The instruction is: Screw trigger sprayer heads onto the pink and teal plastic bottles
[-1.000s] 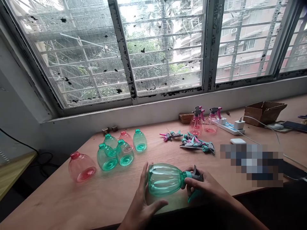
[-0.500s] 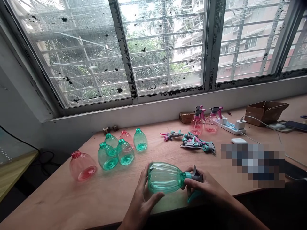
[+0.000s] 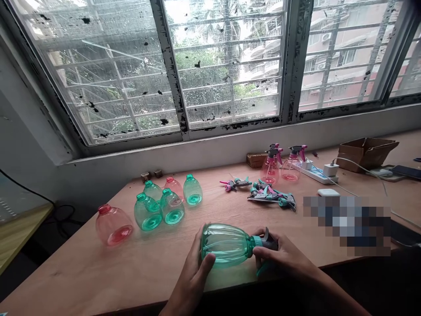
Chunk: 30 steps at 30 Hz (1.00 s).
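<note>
Pink sprayers [image 3: 291,170] beyond held btl [image 3: 226,246]

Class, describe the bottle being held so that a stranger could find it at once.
Below the window, find the wooden table. Near its front edge, a green bottle is held sideways, left hand at its base, right hand at its spray head. Unlike the upright green bottles further left, its neck is topped.
</note>
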{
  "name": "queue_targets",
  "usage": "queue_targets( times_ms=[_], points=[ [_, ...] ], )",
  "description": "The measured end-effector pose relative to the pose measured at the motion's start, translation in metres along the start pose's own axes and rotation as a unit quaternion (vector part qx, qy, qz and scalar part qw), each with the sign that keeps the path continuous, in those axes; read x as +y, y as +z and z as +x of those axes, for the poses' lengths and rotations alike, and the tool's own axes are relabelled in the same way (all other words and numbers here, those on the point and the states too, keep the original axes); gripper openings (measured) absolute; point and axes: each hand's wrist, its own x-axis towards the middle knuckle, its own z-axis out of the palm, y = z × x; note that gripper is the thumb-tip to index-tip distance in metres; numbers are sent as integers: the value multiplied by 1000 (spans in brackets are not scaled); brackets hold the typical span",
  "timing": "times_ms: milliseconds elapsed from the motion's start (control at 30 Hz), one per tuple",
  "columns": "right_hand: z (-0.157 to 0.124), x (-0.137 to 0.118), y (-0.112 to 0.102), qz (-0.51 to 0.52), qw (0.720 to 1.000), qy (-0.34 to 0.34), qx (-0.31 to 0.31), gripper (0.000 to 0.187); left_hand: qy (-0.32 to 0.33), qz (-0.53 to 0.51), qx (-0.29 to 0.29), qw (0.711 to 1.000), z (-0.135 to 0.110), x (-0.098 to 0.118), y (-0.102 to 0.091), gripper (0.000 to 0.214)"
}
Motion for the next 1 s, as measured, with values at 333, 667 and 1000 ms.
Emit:
queue_targets(
  times_ms=[333,667,1000],
  points=[
    [1,5,-3,31,999,-10,-7,48,5,15,-18,1000,0,-1,-2,81],
    [5,9,-2,31,999,-16,34,53,52,32,-55,997,-2,3,-4,75],
    [1,4,2,22,999,-43,25,43,-10,-54,-21,998,0,1,-1,87]
  ],
)
